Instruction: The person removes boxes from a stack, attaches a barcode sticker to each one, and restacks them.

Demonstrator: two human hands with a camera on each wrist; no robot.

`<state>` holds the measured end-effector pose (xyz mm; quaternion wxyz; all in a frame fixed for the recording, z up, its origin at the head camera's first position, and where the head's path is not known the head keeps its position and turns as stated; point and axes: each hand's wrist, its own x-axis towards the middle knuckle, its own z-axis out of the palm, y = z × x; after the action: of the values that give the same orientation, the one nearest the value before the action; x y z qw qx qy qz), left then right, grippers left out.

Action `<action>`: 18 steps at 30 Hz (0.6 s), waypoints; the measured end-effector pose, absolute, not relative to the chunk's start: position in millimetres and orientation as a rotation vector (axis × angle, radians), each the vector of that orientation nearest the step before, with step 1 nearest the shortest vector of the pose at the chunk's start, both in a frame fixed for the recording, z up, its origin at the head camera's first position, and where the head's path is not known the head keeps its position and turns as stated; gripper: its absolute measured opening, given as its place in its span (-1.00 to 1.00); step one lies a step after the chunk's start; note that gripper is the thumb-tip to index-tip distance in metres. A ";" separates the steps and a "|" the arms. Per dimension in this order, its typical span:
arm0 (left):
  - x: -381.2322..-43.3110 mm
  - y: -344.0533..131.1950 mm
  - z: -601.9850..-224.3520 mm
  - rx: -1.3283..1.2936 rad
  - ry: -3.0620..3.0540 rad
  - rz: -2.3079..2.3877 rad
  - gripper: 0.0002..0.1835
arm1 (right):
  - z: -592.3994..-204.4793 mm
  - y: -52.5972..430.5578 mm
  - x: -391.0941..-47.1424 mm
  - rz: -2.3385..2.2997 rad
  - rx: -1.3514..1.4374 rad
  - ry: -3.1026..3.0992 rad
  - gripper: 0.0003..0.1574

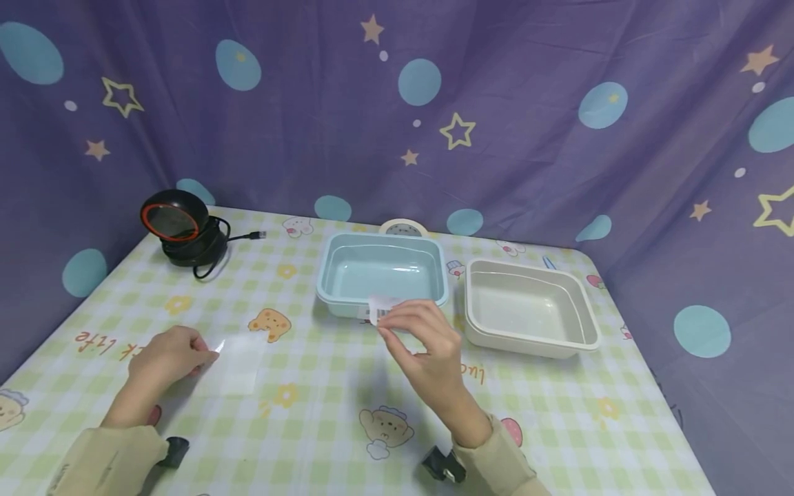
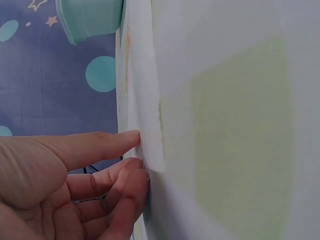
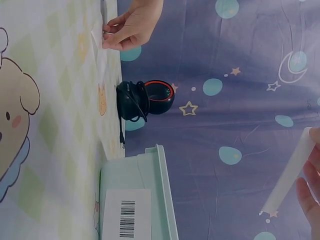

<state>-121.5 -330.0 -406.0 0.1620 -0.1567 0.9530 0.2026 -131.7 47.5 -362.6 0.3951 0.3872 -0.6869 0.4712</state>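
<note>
My left hand [image 1: 170,357] pinches the edge of a thin, whitish see-through sheet [image 1: 238,365] that lies on the left of the tablecloth. The left wrist view has this sheet [image 2: 145,90] close up, with the thumb and fingertips at its rim. Raised in front of the light blue tub [image 1: 384,265], my right hand [image 1: 428,344] holds a small white paper label [image 1: 380,303] between thumb and fingertips. That label [image 3: 287,175] appears as a pale strip in the right wrist view. A white barcode label [image 3: 127,215] is on the tub's side.
Right of the blue tub stands a cream tub [image 1: 530,310]. A black round device [image 1: 176,220] with an orange ring and a USB cable sits at the back left. Behind the checked tablecloth [image 1: 298,441] hangs a purple curtain [image 1: 335,138].
</note>
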 end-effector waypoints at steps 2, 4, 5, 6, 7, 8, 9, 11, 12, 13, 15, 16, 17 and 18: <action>-121.3 -329.7 -406.3 -0.458 2.722 0.575 -0.71 | -362.4 47.5 -131.7 1.193 0.982 -1.742 -0.98; -121.5 -329.5 -406.3 -0.463 2.726 0.574 -0.71 | -362.4 47.4 -131.6 1.194 0.982 -1.745 -0.94; -121.5 -329.1 -406.0 -0.466 2.725 0.574 -0.71 | -362.4 47.3 -131.5 1.194 0.981 -1.745 -0.90; -121.6 -329.2 -405.8 -0.462 2.730 0.577 -0.71 | -362.2 47.2 -131.4 1.194 0.981 -1.745 -0.87; -121.6 -328.8 -405.2 -0.459 2.731 0.578 -0.71 | -362.1 47.1 -131.3 1.195 0.981 -1.745 -0.86; -121.5 -328.4 -404.3 -0.455 2.734 0.581 -0.72 | -362.1 47.0 -131.3 1.196 0.981 -1.746 -0.85; -121.7 -328.3 -403.1 -0.446 2.739 0.587 -0.72 | -362.1 47.0 -131.3 1.197 0.980 -1.746 -0.84; -121.4 -326.9 -399.9 -0.418 2.750 0.610 -0.73 | -362.2 47.0 -131.4 1.198 0.980 -1.745 -0.84; -121.5 -325.9 -397.8 -0.401 2.760 0.622 -0.72 | -362.3 47.0 -131.5 1.198 0.980 -1.745 -0.84; -121.6 -324.2 -394.8 -0.383 2.773 0.631 -0.72 | -362.5 47.1 -131.6 1.198 0.980 -1.745 -0.84; -121.2 -318.5 -387.6 -0.338 2.800 0.650 -0.72 | -362.9 47.3 -132.1 1.196 0.981 -1.744 -0.84; -121.4 -313.8 -382.5 -0.317 2.819 0.655 -0.72 | -362.9 47.7 -132.4 1.195 0.980 -1.743 -0.85; -121.4 -308.1 -377.4 -0.296 2.843 0.655 -0.72 | -362.9 48.1 -132.8 1.192 0.979 -1.741 -0.85; -121.3 -301.6 -371.8 -0.274 2.865 0.652 -0.72 | -362.7 48.4 -133.1 1.191 0.979 -1.738 -0.85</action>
<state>-121.3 -301.6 -371.8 0.0950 -0.0924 0.9664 0.2201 -133.1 48.4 -362.7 0.3978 0.3865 -0.6864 0.4703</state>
